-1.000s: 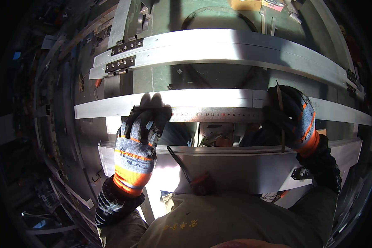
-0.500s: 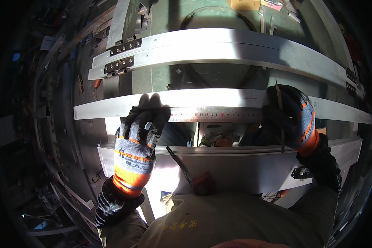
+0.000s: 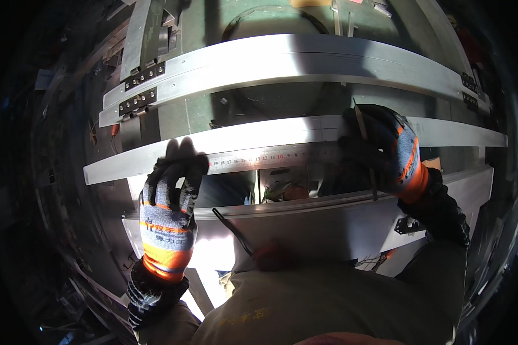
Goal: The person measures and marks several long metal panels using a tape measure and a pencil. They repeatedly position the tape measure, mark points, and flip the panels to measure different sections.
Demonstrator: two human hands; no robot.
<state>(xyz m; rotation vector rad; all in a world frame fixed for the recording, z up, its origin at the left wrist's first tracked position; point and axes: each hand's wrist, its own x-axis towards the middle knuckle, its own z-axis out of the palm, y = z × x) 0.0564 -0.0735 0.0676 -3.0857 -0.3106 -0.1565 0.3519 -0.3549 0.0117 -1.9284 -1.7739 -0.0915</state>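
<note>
Steel ruler, position: The steel ruler (image 3: 244,161) lies along the near side of the middle aluminium bar (image 3: 259,134), between the two hands; whether it rests on the top or against the front face cannot be told.
Steel ruler, appearance: Narrow, straight-edged, silver strip with dark graduations and figures, plus a red figure near the middle of the visible run; its ends are lost at the gloves and in shadow.
Steel ruler, handling: Judged light and thin, stiff across its width, springy along its length. Smooth metal against smooth metal is likely to slide. Not fragile, but a sharp bend could kink it.
Hold points: Best pressed flat near each end, or taken by the long edges, fingers clear of the scale.
Left grip: The left hand (image 3: 168,210), gloved, sets its fingertips at the ruler's left end, fingers slightly parted; whether the thumb pinches from below cannot be told.
Right grip: The right hand (image 3: 389,152), gloved, holds a slim stick (image 3: 361,123) crosswise to the bar; its contact with the ruler is lost in shadow.
Aluminium bar: Long, pale, flat-faced, brightly lit at mid-length; judged rigid and heavier than the ruler.
</note>
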